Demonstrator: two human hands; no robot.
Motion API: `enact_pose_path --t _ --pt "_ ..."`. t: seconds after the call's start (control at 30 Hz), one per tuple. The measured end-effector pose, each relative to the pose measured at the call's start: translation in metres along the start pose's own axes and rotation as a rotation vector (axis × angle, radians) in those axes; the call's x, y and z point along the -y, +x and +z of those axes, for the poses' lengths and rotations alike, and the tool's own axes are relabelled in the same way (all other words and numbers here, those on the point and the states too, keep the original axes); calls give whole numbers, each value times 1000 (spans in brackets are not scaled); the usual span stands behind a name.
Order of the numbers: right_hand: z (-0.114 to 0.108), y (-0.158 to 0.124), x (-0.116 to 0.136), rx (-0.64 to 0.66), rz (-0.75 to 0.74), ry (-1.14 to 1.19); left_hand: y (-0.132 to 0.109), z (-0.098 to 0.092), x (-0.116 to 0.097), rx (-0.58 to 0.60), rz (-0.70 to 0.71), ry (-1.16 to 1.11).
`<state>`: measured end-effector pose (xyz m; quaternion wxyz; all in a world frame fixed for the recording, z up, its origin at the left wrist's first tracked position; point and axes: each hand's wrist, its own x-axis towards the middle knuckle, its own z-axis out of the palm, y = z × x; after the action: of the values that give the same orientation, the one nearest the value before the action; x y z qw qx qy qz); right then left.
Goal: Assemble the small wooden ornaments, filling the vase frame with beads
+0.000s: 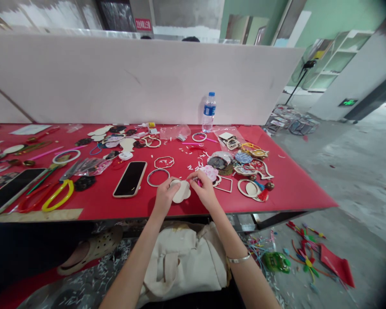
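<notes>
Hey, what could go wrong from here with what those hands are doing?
The flower-shaped wooden cutout in the left hand sits close to the table's front edge, so if it slips, it might fall onto the cloth bag below. The right hand could brush the small white bits around. The phone beside the left hand might get bumped.
</notes>
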<state>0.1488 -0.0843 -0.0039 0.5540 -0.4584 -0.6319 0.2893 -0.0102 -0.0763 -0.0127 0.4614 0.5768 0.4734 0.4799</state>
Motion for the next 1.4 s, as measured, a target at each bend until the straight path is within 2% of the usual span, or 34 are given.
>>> enact_pose_path --t 0.37,0.6,0.7,0.8,0.93,1.03,1.4 --pt "2 1 -3 5 -66 -123 -1 1 -8 11 3 67" --pt "4 1 -3 21 -41 -114 -1 2 -8 -26 15 175" --pt "3 0 -2 14 -50 -74 2 1 -2 -77 13 211" --pt "2 1 -5 -69 -31 -66 5 0 6 -192 -15 136" --pt "4 3 -16 -160 38 -228 7 -1 12 -209 -49 50" --pt "6 5 -24 -140 94 -338 6 0 12 -208 -50 39" --pt "9 5 -33 -117 128 -561 6 1 7 -222 -34 79"
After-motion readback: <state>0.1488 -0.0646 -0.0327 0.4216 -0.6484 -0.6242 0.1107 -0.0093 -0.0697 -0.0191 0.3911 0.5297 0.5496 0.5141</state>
